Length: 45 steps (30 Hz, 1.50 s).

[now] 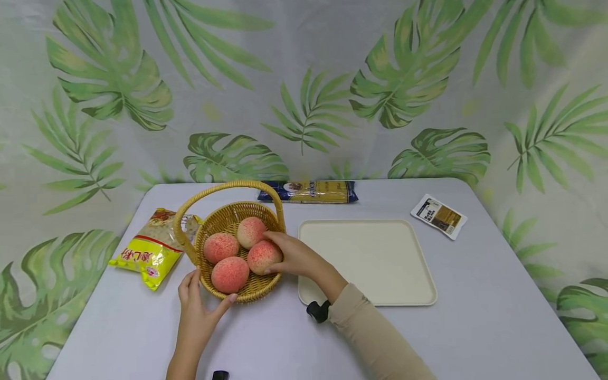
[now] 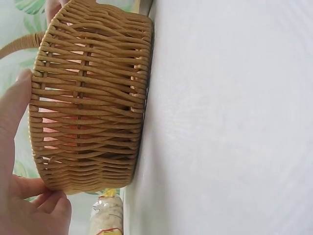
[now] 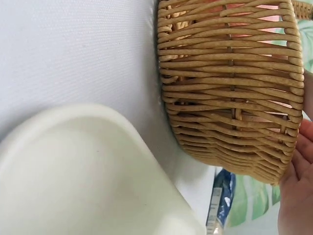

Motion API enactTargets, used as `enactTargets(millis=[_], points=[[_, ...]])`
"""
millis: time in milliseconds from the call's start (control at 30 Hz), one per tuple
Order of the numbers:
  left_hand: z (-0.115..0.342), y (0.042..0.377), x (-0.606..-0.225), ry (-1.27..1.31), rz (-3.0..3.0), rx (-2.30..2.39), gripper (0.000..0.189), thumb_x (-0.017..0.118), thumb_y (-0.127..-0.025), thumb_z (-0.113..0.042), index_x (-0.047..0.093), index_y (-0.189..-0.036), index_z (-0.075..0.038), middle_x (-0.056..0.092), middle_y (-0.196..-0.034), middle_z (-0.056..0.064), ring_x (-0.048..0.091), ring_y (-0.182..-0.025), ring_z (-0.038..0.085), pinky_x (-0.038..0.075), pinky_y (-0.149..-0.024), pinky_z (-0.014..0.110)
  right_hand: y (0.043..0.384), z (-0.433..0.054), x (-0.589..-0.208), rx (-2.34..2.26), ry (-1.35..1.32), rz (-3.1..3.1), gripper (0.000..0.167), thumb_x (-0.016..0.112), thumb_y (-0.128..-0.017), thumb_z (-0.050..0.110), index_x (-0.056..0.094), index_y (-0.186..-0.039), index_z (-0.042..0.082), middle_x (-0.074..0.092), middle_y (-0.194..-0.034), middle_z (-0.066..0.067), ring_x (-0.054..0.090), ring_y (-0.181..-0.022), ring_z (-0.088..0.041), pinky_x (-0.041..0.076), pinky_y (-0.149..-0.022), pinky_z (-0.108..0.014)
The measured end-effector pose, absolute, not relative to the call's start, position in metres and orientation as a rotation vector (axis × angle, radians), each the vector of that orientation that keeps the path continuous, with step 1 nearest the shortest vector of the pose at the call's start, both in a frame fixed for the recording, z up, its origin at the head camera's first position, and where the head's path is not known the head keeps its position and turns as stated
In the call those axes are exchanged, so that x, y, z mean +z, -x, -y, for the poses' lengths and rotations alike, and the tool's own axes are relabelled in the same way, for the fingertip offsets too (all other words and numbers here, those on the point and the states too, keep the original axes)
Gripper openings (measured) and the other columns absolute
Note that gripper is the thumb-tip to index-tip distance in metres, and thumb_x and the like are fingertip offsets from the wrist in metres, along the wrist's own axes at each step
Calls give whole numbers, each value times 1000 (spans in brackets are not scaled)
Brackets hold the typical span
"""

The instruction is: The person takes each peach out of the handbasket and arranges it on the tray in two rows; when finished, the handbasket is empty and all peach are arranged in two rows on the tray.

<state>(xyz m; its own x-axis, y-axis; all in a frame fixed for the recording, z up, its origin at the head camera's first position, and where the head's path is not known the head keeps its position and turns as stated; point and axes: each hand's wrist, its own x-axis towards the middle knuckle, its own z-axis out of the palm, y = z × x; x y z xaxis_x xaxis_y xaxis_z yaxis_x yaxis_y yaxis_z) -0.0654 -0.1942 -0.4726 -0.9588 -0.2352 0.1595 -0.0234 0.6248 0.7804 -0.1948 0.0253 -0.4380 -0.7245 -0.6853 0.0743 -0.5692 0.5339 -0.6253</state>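
surface (image 1: 475, 327): I see open room on the right half, edges well apart from the work.
tray (image 1: 380, 253): at basket's 3 o'clock, just beside.
basket (image 1: 258, 287): left hand (image 1: 197, 306) braces the 6 o'clock rim, fingers spread.
peach (image 1: 262, 257): in basket at 3 o'clock; right hand (image 1: 296, 257) nearer, fingers curled round it.

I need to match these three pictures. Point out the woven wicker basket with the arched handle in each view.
Head: the woven wicker basket sits left of centre on the table, holding four peaches.
Left wrist: its wall fills the upper left, turned sideways.
Right wrist: its wall fills the upper right.
Shared landmark: the pale grey table beneath it.
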Motion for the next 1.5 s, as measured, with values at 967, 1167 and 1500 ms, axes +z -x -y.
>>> enactTargets(millis=[967, 1167, 1500], points=[[193, 68, -476, -194, 2506, -1376, 97, 80, -68, -23, 19, -138, 6, 15, -133, 19, 24, -124, 30, 30, -104, 43, 190, -18, -436, -1028, 1223, -2670, 58, 75, -72, 16, 49, -123, 3, 49, -124, -9, 42, -116, -21, 38, -99, -30], [193, 69, -476, -203, 2496, -1404, 98, 80, -67, -23, 19, -138, 6, 15, -133, 19, 23, -124, 28, 31, -103, 39, 178, -26, -422, -1164, 1205, -2689, 58, 76, -72, 18, 50, -122, 7, 48, -125, -6, 41, -117, -20, 39, -99, -31], [193, 69, -478, -221, 2509, -1428, 99, 80, -67, -25, 18, -139, 5, 13, -135, 18, 22, -126, 28, 29, -104, 38, 171, -65, -403, -1445, 1271, -2805, 63, 80, -67, 14, 51, -122, 5, 49, -126, -6, 37, -121, -17, 36, -101, -33]])
